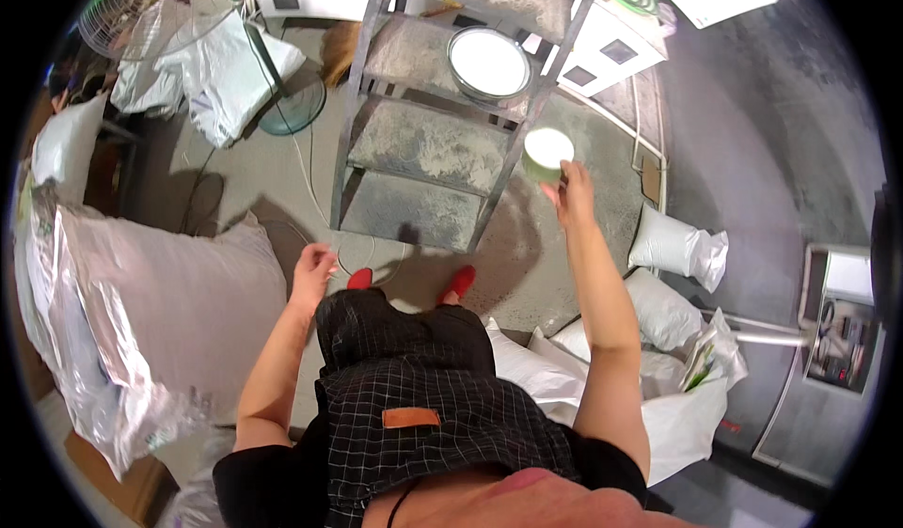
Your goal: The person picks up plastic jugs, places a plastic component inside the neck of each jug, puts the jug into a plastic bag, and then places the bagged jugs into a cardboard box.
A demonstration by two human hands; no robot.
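My right hand (pixel 571 192) grips a round, pale green container (pixel 543 173) by its near right side. White material fills the container up to its bright top. It is held in the air just right of the metal steps (pixel 420 142). On an upper step rests a wide round metal basin (pixel 489 62) with white contents, beyond the container. My left hand (pixel 315 267) hangs in the air left of my body, its fingers loosely curled with nothing plain to see in them. Nearest to it is a large white sack (pixel 179 293).
A floor fan with a green pole (pixel 256 48) and round base stands at the far left, its cable trailing over the floor. White sacks (pixel 673 246) lie at right along the dark wall. An open electrical box (pixel 840 326) sits there. White machine cabinets (pixel 611 47) stand behind the steps.
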